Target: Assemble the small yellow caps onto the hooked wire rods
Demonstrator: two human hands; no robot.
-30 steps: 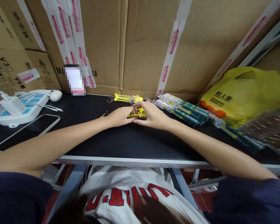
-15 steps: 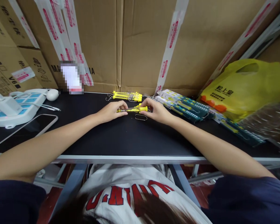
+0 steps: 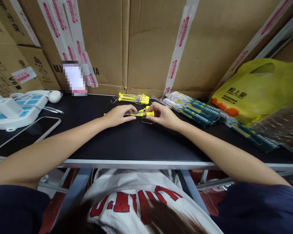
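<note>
Both hands meet near the back middle of a black table [image 3: 127,143]. A small yellow tool [image 3: 139,114] with a clear shaft lies level between them. My left hand [image 3: 118,115] pinches its left end and my right hand [image 3: 162,115] pinches its yellow right end. A thin wire clip [image 3: 147,121] lies on the table just below the tool, by my right fingers. A small pile of the same yellow tools [image 3: 133,98] lies behind my hands against the cardboard.
Packaged tool cards [image 3: 192,110] fan out to the right, beside a yellow plastic bag [image 3: 256,91]. At the left lie a phone [image 3: 26,135], a power strip with charger [image 3: 14,110] and a white mouse [image 3: 55,96]. Cardboard boxes [image 3: 148,45] wall the back.
My hands, cupped together over the yellow tool a second ago, have drawn apart, so the tool is stretched out between them. The wire clip has come into sight on the table.
</note>
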